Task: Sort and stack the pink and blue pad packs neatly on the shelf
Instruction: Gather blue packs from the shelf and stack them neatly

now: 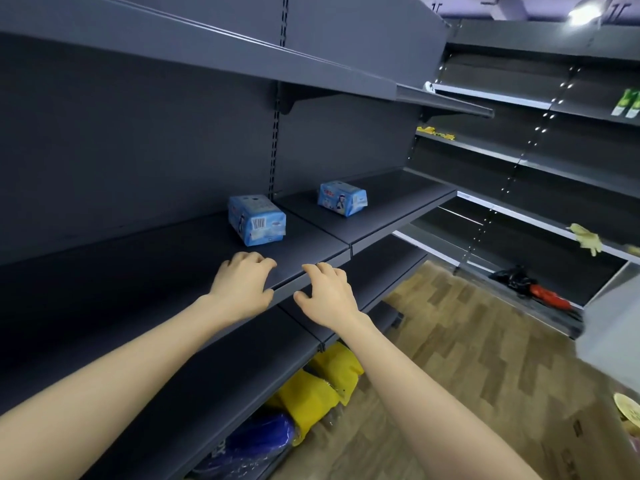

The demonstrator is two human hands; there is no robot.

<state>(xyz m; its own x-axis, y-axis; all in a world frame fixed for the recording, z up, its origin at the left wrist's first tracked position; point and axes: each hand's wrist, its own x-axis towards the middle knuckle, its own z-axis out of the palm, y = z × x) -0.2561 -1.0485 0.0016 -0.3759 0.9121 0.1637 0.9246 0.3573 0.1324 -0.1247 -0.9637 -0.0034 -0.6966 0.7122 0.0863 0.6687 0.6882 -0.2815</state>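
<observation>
Two blue packs are seen on the dark grey shelf (138,271), well apart from each other. The left pack (257,220) is laid on the left board, just beside the seam between the two boards and about midway between rear and front edge. It is turned at an angle, so that an end bearing a barcode and a white patch is shown toward the front. The right pack (342,198) is laid flat on the right board, nearer the rear, and is set slightly askew. Red lettering and a cartoon figure are printed on its front face. Both are wrapped in glossy film.
</observation>
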